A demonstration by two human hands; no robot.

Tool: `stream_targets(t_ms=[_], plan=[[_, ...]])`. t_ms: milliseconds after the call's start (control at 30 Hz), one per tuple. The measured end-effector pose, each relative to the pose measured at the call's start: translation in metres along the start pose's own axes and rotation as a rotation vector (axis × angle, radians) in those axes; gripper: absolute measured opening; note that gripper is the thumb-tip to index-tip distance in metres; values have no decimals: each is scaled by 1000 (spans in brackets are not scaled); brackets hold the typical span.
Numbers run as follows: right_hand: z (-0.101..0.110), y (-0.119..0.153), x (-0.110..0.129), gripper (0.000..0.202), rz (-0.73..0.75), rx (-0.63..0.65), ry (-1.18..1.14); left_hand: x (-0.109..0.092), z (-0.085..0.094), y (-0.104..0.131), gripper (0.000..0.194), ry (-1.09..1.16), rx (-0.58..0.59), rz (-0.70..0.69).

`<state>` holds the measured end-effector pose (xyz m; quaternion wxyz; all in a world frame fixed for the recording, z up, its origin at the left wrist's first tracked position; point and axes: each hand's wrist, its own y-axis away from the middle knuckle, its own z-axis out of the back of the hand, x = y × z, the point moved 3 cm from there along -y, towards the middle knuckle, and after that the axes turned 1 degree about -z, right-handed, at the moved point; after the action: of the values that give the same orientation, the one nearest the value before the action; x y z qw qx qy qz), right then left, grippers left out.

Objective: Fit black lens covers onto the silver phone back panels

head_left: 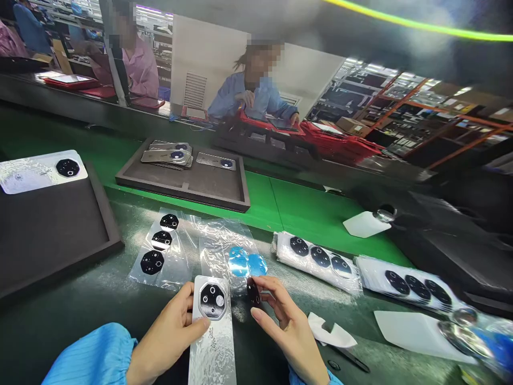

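Observation:
A silver patterned phone back cover (214,347) with an octagonal camera window is held in my left hand (170,331), the thumb lying on its face just below the window. To its right, my right hand (286,321) pinches a small black lens disc (253,292) on edge between thumb and fingers. The disc and the cover are apart. Behind them lie a clear plastic sheet with black discs (153,262) and another clear sheet with round blue films (239,261).
A dark tray (184,195) holds phone covers. At left, another tray (110,227) bears a silver cover (28,174). Bagged discs (320,256), white scraps (331,332), tweezers (352,359) and a white bottle (366,224) lie right. A person in blue (260,96) works behind.

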<state>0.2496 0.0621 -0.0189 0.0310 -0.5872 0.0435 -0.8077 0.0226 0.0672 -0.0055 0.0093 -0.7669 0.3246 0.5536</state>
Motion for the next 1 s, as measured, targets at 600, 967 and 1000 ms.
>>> stream_targets(t_ms=[600,967,1000], plan=[[-6,-2,25,34,87,42,114,-6,-5,0,39,12,1,49],[-42,10,41,46,277,162,304,1,-6,3,33,-66,87,61],[-42,10,40,47,280,163,313,0,-6,3,33,-66,89,62]])
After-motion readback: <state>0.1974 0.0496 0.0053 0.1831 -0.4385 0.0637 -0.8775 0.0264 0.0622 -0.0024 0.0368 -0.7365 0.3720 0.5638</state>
